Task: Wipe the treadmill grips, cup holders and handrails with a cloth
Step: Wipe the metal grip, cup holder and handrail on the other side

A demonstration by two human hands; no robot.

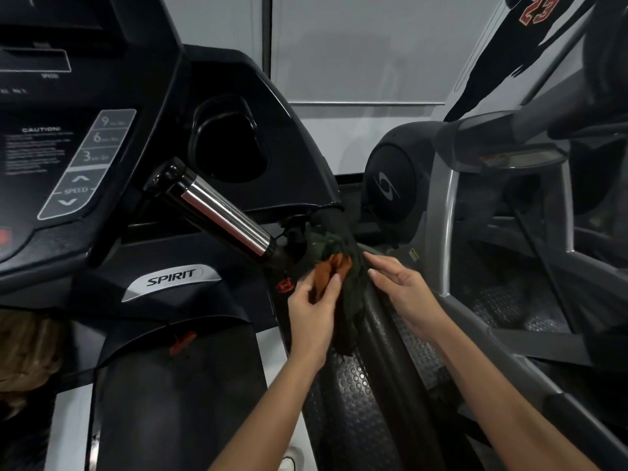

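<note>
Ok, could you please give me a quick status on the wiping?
Left hand pinches the cloth at its orange fold; right hand has fingers resting on it. Cloth bunched over the handrail, by the chrome grip. Nothing in the way.

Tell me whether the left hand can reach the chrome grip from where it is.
Probably yes: the chrome grip lies up-left of the left hand, nothing between, though it pinches the cloth.

A bunched cloth (343, 263), dark green with an orange patch, drapes over the dark handrail (385, 348) at the console's right. Just left, a chrome-sleeved grip (222, 215) angles up toward the far left, beneath the deep black cup holder (217, 120)
</note>
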